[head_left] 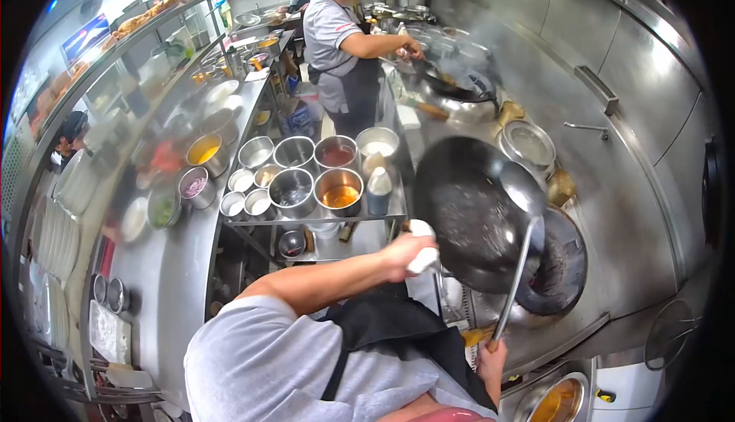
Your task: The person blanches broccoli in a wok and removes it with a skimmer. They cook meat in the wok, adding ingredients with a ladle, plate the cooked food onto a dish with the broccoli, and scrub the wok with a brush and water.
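My left hand is closed around a folded white cloth at the near left edge of a large dark wok. The wok is tilted and lifted partly off the burner ring, its inside dark and shiny with no food that I can make out. My right hand grips the handle end of a long metal ladle. The ladle's bowl lies over the wok's right rim; whether it touches the rim I cannot tell.
Left of the wok, a steel stand holds several metal pots, one with orange liquid, and a squeeze bottle. A co-worker cooks at a steaming wok farther along. A strainer over a pot sits behind the burner. An orange-filled pot stands lower right.
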{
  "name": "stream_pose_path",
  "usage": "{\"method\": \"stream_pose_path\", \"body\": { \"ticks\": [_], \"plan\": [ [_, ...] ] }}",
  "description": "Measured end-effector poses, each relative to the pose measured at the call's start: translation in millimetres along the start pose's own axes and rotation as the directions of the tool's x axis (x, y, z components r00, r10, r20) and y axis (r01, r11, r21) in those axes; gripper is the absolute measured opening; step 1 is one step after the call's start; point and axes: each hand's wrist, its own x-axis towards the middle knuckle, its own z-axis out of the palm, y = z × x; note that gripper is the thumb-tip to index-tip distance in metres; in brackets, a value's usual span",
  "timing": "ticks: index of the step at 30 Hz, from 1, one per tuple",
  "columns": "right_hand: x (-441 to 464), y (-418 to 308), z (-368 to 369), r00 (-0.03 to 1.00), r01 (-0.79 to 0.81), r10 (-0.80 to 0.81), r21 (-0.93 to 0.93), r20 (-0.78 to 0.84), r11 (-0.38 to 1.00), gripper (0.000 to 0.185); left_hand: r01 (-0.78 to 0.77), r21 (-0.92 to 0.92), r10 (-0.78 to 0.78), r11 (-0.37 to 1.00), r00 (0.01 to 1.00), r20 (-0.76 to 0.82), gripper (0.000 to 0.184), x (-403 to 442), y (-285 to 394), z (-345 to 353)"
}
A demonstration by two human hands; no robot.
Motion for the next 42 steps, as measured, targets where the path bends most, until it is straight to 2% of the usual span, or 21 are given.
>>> {"method": "stream_pose_path", "body": {
  "ticks": [2,5,11,13,15,19,23,25,26,27,28,30,31,32,34,35,36,37,39,40,42],
  "plan": [
    [-12.2,-14.6,-19.2,1.0,-0.004,0.005,0.115,-0.011,0.993,0.02,0.059,-0.157,-0.046,0.986,0.995,0.085,0.009,80.8,-30.8,42.3],
    [-12.0,-9.2,-39.7,0.994,0.007,0.017,0.208,-0.11,0.978,0.02,0.174,0.085,-0.184,0.981,0.975,0.123,0.015,136.9,-51.4,103.7],
    [-36.7,26.6,-46.5,0.976,0.046,-0.005,0.183,-0.22,0.982,0.019,0.229,0.108,-0.235,0.967,0.97,0.056,0.023,217.2,-113.2,167.4],
    [-40.9,77.5,-60.6,0.905,0.081,-0.253,-0.444,-0.343,0.892,0.01,0.229,0.128,-0.232,0.965,0.973,0.007,0.023,236.7,-115.9,169.9],
    [-51.0,87.2,-56.5,0.899,-0.094,-0.039,-0.279,-0.437,0.956,0.017,0.239,0.307,-0.298,0.921,0.941,0.16,0.021,264.3,-121.4,164.0],
    [-53.7,78.3,-37.0,0.89,-0.082,0.015,-0.127,-0.456,0.989,0.019,0.131,0.553,-0.271,0.823,0.946,0.179,0.049,290.1,-115.6,124.4],
    [-46.0,70.9,-31.9,0.892,-0.05,0.018,-0.059,-0.452,0.997,0.02,0.016,0.363,-0.14,0.932,0.938,0.318,0.057,297.6,-79.5,39.2],
    [-41.8,65.1,-32.2,0.893,-0.051,0.01,-0.078,-0.451,0.996,0.02,-0.097,0.393,0.015,0.915,0.978,0.207,0.062,314.3,-72.0,-6.6],
    [-43.0,32.5,-19.9,0.875,-0.136,-0.018,-0.282,-0.483,0.95,0.021,-0.255,0.433,0.17,0.865,0.959,0.225,0.069,348.4,-88.5,-41.7],
    [-39.2,12.5,-7.1,0.874,-0.148,-0.011,-0.289,-0.486,0.946,0.021,-0.397,0.468,0.314,0.79,0.917,0.248,0.077,374.3,-106.1,-72.1],
    [-37.3,-4.5,6.0,0.908,0.012,-0.008,0.006,-0.419,1.0,0.022,-0.435,0.501,0.337,0.748,0.9,0.278,0.077,374.5,-107.3,-86.5],
    [-29.7,-55.8,37.9,0.937,0.169,-0.009,0.431,-0.35,0.886,0.047,-0.491,0.621,0.342,0.61,0.871,0.353,0.068,341.2,-83.6,-94.0],
    [-25.9,-82.5,48.7,0.931,0.198,0.015,0.54,-0.365,0.818,0.061,-0.217,0.872,0.208,0.439,0.969,0.136,0.057,301.2,-61.5,-83.5],
    [-15.4,-101.4,50.8,0.919,0.115,0.11,0.524,-0.379,0.844,0.073,-0.351,0.897,0.205,0.269,0.931,0.303,0.053,361.4,-115.7,-132.1],
    [-4.6,-127.6,43.5,0.933,0.182,0.089,0.673,-0.347,0.717,0.054,-0.282,0.878,0.138,-0.386,0.924,0.357,0.06,385.1,-163.1,-165.6],
    [-6.4,-131.7,34.3,0.949,0.16,0.086,0.699,-0.303,0.697,0.052,-0.37,0.891,0.247,-0.264,0.866,0.434,0.058,336.9,-130.3,-153.8],
    [-9.5,-137.7,42.0,0.807,0.099,0.387,0.748,-0.445,0.656,0.054,-0.31,0.948,0.112,-0.078,0.942,0.317,0.059,344.8,-123.2,-146.9],
    [-16.4,-145.7,53.8,0.742,0.072,0.455,0.733,-0.492,0.676,0.059,-0.446,0.895,0.081,0.0,0.892,0.445,0.062,325.3,-98.5,-128.6],
    [-37.8,-136.3,57.9,0.879,0.155,0.239,0.72,-0.413,0.677,0.063,-0.625,0.776,0.215,-0.085,0.749,0.627,0.065,347.5,-103.0,-134.6],
    [-51.8,-131.4,64.6,0.843,0.232,0.23,0.714,-0.486,0.66,0.064,-0.667,0.74,0.179,-0.087,0.72,0.67,0.065,345.8,-102.2,-126.0],
    [-71.3,-137.1,75.7,0.74,0.334,0.255,0.669,-0.623,0.664,0.068,-0.682,0.73,0.375,-0.051,0.664,0.647,0.068,337.2,-93.5,-117.6]
  ]
}}
